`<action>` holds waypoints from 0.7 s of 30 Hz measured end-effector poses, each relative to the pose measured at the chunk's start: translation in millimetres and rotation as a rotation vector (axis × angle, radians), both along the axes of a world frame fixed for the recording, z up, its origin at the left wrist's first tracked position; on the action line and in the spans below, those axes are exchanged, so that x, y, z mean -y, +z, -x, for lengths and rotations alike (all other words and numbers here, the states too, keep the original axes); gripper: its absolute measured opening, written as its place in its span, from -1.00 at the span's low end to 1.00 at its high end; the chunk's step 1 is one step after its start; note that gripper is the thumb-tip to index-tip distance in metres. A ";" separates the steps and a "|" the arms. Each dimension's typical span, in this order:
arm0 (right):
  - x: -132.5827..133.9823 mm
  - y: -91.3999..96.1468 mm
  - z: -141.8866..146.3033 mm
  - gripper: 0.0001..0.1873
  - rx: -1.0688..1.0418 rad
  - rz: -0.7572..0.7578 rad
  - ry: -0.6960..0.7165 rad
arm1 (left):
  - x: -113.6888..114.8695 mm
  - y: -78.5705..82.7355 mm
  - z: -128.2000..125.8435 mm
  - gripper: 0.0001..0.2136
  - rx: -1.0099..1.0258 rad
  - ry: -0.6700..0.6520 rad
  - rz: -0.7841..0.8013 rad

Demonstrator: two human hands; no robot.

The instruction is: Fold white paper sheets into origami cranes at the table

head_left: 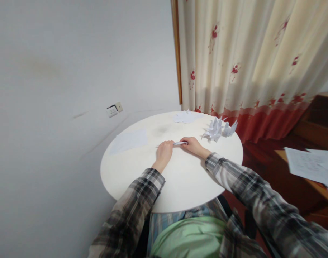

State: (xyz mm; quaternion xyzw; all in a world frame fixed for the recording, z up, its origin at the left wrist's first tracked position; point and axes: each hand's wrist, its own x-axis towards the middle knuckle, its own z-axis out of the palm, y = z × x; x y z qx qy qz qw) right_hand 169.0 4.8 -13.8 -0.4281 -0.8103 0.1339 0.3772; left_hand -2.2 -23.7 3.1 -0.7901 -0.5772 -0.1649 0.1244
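Paper is the stuff here: a narrow folded white paper strip (177,143) lies flat on the round cream desk (131,168), pinned at both ends. The left hand (164,151) curls over the strip's left end, its grip closed down on it. The right hand (193,145) presses its fingers together on the right end, though whether a thumb slips underneath is too small to tell. A hand at each end likely keeps the folds from springing open. The strip's long axis runs left to right across the person, right end slightly farther away. White folded paper cranes (217,130) sit near the right hand, and a flat white paper sheet (129,141) lies to the left, clear of the hands.
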 end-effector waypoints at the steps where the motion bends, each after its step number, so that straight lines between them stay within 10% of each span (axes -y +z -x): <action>1: 0.0 0.5 -1.0 -0.84 -0.001 -0.010 -0.055 | 0.6 0.5 -0.8 -0.76 0.000 0.008 -0.001; 11: -2.0 2.5 -3.2 -0.49 -0.248 -0.009 -0.266 | -2.2 -2.9 3.5 -0.73 0.495 0.010 -0.082; 21: 5.2 1.0 2.7 -0.57 -0.162 0.212 0.277 | -6.0 -8.4 -4.8 -0.75 1.096 -0.300 0.436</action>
